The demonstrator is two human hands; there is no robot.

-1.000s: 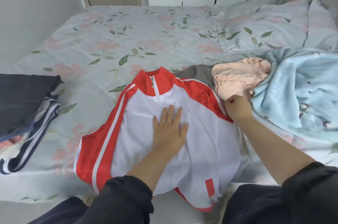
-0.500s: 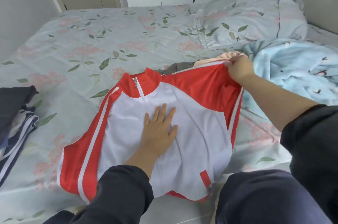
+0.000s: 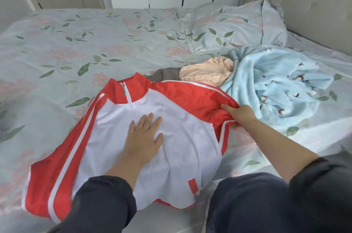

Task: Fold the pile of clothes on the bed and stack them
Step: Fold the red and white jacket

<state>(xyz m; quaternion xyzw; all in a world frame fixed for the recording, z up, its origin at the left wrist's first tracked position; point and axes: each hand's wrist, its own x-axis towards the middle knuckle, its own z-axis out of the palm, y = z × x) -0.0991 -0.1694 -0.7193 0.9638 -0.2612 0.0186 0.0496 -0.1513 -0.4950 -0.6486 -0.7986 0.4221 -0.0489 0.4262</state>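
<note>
So the red-and-white jacket point(image 3: 181, 149) lies front-up at the near edge of the bed point(image 3: 85, 38), collar pointing far, left hand point(image 3: 142, 137) flat on its chest and right hand point(image 3: 242, 114) gripping the red sleeve point(image 3: 198, 95) out right, so I'd guess that sleeve folds leftward.

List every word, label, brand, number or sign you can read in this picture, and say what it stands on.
None: no readable text anywhere in this view. The red and white jacket bears only stripes, a zip and a plain red patch; the bedsheet and the blue blanket bear printed patterns, no letters.
</note>
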